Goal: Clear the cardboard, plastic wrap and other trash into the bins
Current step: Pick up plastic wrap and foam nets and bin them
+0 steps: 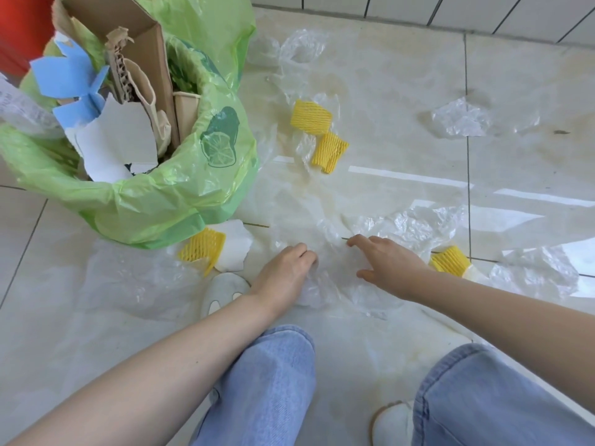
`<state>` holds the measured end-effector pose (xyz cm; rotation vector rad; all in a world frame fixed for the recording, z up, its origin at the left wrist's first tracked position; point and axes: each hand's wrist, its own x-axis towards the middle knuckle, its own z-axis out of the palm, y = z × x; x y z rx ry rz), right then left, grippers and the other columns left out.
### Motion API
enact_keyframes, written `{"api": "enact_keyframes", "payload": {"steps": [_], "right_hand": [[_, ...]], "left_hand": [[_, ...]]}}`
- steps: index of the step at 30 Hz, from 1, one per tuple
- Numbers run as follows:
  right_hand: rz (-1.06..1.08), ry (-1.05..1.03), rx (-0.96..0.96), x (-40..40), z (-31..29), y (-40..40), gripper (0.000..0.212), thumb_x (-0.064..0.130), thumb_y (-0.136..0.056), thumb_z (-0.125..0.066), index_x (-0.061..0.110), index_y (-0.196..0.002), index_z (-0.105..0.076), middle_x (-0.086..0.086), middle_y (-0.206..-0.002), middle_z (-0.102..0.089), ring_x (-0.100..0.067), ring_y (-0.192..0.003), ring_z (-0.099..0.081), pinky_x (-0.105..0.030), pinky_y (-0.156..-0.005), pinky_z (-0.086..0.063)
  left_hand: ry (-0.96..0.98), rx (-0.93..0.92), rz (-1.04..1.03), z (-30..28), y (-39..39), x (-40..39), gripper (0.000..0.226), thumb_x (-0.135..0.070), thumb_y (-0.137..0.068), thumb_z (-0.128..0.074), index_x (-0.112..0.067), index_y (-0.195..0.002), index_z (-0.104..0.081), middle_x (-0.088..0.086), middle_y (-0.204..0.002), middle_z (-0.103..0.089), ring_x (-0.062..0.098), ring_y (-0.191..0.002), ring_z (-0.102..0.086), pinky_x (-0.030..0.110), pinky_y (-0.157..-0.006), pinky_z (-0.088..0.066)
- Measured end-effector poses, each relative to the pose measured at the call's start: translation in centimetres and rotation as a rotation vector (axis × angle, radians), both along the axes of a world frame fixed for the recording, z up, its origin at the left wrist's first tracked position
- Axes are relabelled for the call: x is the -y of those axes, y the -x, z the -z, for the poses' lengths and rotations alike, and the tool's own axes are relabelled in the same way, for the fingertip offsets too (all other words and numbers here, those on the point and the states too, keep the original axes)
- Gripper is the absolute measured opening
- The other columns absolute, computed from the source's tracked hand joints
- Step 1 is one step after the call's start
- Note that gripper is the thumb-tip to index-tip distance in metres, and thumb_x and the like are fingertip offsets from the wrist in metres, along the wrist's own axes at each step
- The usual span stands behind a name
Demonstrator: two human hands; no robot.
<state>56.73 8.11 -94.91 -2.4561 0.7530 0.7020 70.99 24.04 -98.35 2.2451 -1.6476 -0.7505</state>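
- We're crouched low over the tiled floor (402,75), both hands down on the clear plastic wrap (325,252) spread right in front of our knees.
- Left hand (286,272): its fingers are curled, and the grip looks bunched on a crumpled fold of the wrap, just by our white shoe (222,292).
- Right hand (383,265): fingers are spread and reaching forward, thumb out to the side, lying on the sheet and not pinching anything that we can see.
- The wrap is thin, limp film, so we judge it nearly weightless, with no stiffness at all; it will sag, cling and slither instead of lifting as a sheet.
- Best hold, we reckon: rake it into a wad from the middle and squeeze, because an edge pinch would only trail the rest across the floor.
- It looks slick on glossy tile, so pressing down and dragging inward should gather it easily.
- More wrinkled film lies further out at the right (460,119) and up top (299,46), well apart from us.
- Yellow foam nets are scattered about: two (310,117) beyond the sheet, one (201,249) beside a white scrap (236,249) at the foot of the bin, and one (449,259) just past our right wrist. Soft, springy, light; any pinch will do.
- The green-lined bin (180,188) stands to our left, already stuffed with tall cardboard (141,37) and blue paper (67,75), so a compressed wad will fit better than loose film.
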Motion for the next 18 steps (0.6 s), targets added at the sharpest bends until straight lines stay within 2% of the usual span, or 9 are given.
{"api": "enact_keyframes", "payload": {"steps": [5, 8, 10, 11, 13, 14, 16, 18], "right_hand": [[-0.004, 0.022, 0.023, -0.4, 0.3, -0.4, 0.040, 0.036, -0.093, -0.054, 0.020, -0.128, -0.042, -0.003, -0.118, -0.054, -0.025, -0.112, -0.051, -0.035, -0.083, -0.045], [0.095, -0.027, 0.037, -0.9, 0.5, -1.0, 0.045, 0.041, -0.090, -0.057, 0.016, -0.126, -0.045, -0.004, -0.119, -0.056, -0.026, -0.111, -0.053, -0.037, -0.087, -0.046], [0.165, -0.065, 0.046, -1.2, 0.6, -1.5, 0.045, 0.041, -0.089, -0.059, 0.014, -0.123, -0.048, -0.005, -0.114, -0.059, -0.026, -0.108, -0.055, -0.035, -0.083, -0.046], [0.183, -0.083, 0.051, -1.3, 0.6, -1.8, 0.040, 0.039, -0.089, -0.060, 0.014, -0.118, -0.050, -0.005, -0.108, -0.059, -0.026, -0.104, -0.056, -0.033, -0.079, -0.044], [0.212, -0.116, 0.077, -1.6, 0.5, -2.4, 0.021, 0.034, -0.088, -0.062, 0.017, -0.092, -0.050, 0.000, -0.085, -0.055, -0.026, -0.090, -0.055, -0.031, -0.066, -0.040], [0.227, -0.131, 0.092, -1.7, 0.3, -2.6, 0.022, 0.031, -0.087, -0.062, 0.020, -0.079, -0.044, 0.003, -0.076, -0.048, -0.025, -0.083, -0.052, -0.029, -0.059, -0.036], [0.258, -0.155, 0.116, -1.8, 0.1, -3.0, 0.034, 0.025, -0.086, -0.060, 0.026, -0.065, -0.033, 0.005, -0.072, -0.041, -0.023, -0.077, -0.047, -0.028, -0.055, -0.033], [0.309, -0.167, 0.152, -1.6, -0.4, -3.2, 0.031, 0.021, -0.084, -0.057, 0.025, -0.064, -0.034, 0.003, -0.076, -0.041, -0.023, -0.075, -0.047, -0.030, -0.059, -0.036]], "left_hand": [[0.041, -0.077, -0.079, 0.1, -0.3, -0.1, 0.029, 0.015, -0.062, -0.062, -0.006, -0.081, -0.069, 0.011, -0.074, -0.060, 0.030, -0.070, -0.062, 0.027, -0.066, -0.042], [0.048, -0.142, -0.179, -0.5, -0.3, 0.1, 0.026, 0.013, -0.074, -0.055, -0.002, -0.088, -0.070, 0.014, -0.085, -0.064, 0.031, -0.083, -0.062, 0.032, -0.074, -0.048], [0.059, -0.157, -0.220, -0.8, -0.4, 0.3, 0.026, 0.011, -0.076, -0.053, -0.002, -0.091, -0.070, 0.012, -0.091, -0.066, 0.028, -0.087, -0.062, 0.032, -0.077, -0.048], [0.064, -0.162, -0.237, -0.8, -0.4, 0.3, 0.027, 0.011, -0.076, -0.052, -0.003, -0.092, -0.069, 0.011, -0.092, -0.066, 0.027, -0.087, -0.063, 0.032, -0.078, -0.048], [0.054, -0.178, -0.270, -0.9, -0.4, 0.4, 0.029, 0.010, -0.077, -0.051, -0.004, -0.099, -0.065, 0.010, -0.095, -0.065, 0.024, -0.088, -0.062, 0.032, -0.081, -0.048], [0.043, -0.183, -0.286, -0.9, -0.5, 0.4, 0.030, 0.009, -0.079, -0.051, -0.004, -0.103, -0.064, 0.010, -0.098, -0.064, 0.024, -0.091, -0.061, 0.032, -0.082, -0.048], [0.045, -0.173, -0.312, -1.0, -0.6, 0.5, 0.032, 0.007, -0.084, -0.050, -0.003, -0.111, -0.062, 0.012, -0.105, -0.062, 0.026, -0.098, -0.060, 0.026, -0.084, -0.043], [0.044, -0.149, -0.344, -1.1, -1.0, 0.4, 0.032, 0.004, -0.087, -0.050, -0.003, -0.116, -0.062, 0.012, -0.111, -0.061, 0.026, -0.104, -0.057, 0.019, -0.083, -0.036]]}}
